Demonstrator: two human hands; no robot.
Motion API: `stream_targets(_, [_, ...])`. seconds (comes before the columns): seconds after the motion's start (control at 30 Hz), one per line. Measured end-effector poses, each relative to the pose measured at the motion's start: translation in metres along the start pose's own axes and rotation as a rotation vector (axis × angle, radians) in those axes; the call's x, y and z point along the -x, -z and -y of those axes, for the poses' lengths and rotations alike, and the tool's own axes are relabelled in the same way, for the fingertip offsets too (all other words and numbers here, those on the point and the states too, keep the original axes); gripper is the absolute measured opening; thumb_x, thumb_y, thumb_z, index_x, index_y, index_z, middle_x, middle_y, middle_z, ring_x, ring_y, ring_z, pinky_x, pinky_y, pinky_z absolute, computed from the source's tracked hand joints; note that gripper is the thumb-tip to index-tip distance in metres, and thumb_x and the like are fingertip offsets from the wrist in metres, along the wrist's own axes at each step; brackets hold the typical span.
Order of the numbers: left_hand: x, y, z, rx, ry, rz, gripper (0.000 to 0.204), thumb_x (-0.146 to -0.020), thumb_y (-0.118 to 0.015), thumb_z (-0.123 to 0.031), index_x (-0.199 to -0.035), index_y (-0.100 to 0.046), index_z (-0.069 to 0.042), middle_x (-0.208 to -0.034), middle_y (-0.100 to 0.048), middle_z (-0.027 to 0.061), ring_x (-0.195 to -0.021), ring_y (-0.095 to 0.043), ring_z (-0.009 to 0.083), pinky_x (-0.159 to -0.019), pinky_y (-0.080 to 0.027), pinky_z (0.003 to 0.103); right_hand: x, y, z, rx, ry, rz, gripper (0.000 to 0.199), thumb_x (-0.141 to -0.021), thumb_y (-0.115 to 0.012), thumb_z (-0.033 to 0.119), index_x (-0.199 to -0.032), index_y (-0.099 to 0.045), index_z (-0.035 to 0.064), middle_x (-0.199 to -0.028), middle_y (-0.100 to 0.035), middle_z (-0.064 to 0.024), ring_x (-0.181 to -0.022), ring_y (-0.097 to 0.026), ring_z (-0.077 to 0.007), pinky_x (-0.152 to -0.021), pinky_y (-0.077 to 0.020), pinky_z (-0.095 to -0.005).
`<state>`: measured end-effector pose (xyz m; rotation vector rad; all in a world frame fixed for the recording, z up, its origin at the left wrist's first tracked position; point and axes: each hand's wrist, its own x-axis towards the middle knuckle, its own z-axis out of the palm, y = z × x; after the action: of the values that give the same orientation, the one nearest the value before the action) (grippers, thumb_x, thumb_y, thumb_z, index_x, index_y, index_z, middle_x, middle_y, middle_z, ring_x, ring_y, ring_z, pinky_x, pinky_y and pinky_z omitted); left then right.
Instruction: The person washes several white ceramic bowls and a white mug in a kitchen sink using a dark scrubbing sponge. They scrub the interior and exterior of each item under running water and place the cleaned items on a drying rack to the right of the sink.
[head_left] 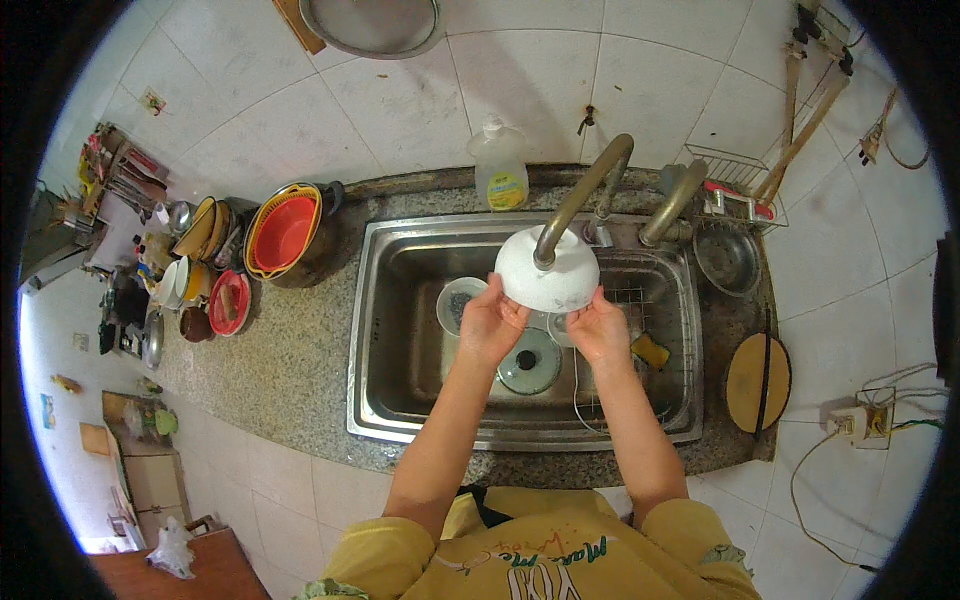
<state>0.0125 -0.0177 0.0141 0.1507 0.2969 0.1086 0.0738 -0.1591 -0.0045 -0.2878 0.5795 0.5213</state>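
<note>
I hold a white bowl (560, 280) upside down over the steel sink (400, 330), just under the curved tap (585, 195). My left hand (490, 325) grips its left rim and my right hand (600, 328) grips its right rim. Below the hands, a glass pot lid (528, 363) with a black knob lies in the basin. A small clear bowl (458, 303) sits to the left of it. A yellow sponge (652, 351) rests on a wire rack (640, 300) at the right of the basin.
A dish-soap bottle (499, 168) stands behind the sink. Stacked red and yellow colanders (285, 232) and several pots and bowls crowd the granite counter (290, 370) at the left. A steel bowl (727, 258), a second tap (672, 200) and a round wooden board (757, 382) are at the right.
</note>
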Motion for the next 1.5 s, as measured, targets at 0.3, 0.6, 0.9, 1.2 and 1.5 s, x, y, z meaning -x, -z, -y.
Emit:
stream_targets(0.3, [0.007,0.006,0.035,-0.712,-0.214,0.106,0.024,-0.084,-0.049,-0.009,-0.106,-0.049,-0.001,-0.098,-0.056,0.0062,-0.088,-0.053,0.0132,-0.079,-0.041,0.026,-0.037,0.038,-0.038,0.181,-0.206,-0.086,0.022,-0.087,-0.037,0.024,-0.101,-0.051,0.0141,-0.099,-0.057,-0.0021,-0.085,-0.056,-0.0172,-0.068,-0.0493,-0.0316])
stream_targets(0.6, [0.04,0.025,-0.014,-1.313,-0.115,0.127,0.018,-0.084,-0.048,-0.01,-0.099,-0.051,0.0,-0.085,-0.056,0.0007,-0.079,-0.049,0.0084,-0.073,-0.039,0.023,-0.047,-0.013,-0.002,0.626,-0.165,0.068,0.03,-0.084,-0.04,0.029,-0.092,-0.055,0.0049,-0.084,-0.06,-0.0094,-0.071,-0.059,-0.0239,-0.064,-0.0484,-0.0386])
stream_targets(0.9, [0.019,0.028,-0.006,-1.525,-0.455,0.108,0.014,-0.079,-0.05,-0.003,-0.092,-0.05,0.001,-0.071,-0.047,0.0062,-0.067,-0.044,0.0112,-0.063,-0.037,0.023,-0.017,-0.031,-0.075,2.048,1.461,0.147,0.042,-0.081,-0.045,0.04,-0.1,-0.053,0.0024,-0.087,-0.056,-0.017,-0.081,-0.054,-0.0273,-0.07,-0.0416,-0.0366])
stream_targets(1.2, [0.029,0.018,-0.006,-1.329,-0.088,0.166,0.02,-0.083,-0.051,-0.01,-0.099,-0.053,0.002,-0.086,-0.056,0.002,-0.081,-0.05,0.0093,-0.073,-0.04,0.025,-0.117,0.01,-0.01,1.853,0.839,0.354,0.037,-0.08,-0.051,0.037,-0.093,-0.057,0.0017,-0.082,-0.059,-0.01,-0.08,-0.056,-0.0232,-0.071,-0.044,-0.0335])
stream_targets(1.5, [0.023,0.02,-0.012,-0.951,-0.056,0.084,0.021,-0.08,-0.053,-0.007,-0.1,-0.053,0.0,-0.085,-0.058,0.0045,-0.077,-0.052,0.0093,-0.069,-0.042,0.023,-0.013,-0.064,-0.038,1.869,0.778,0.417,0.032,-0.081,-0.049,0.034,-0.084,-0.06,0.0041,-0.086,-0.06,-0.0109,-0.079,-0.055,-0.0305,-0.072,-0.0416,-0.0361])
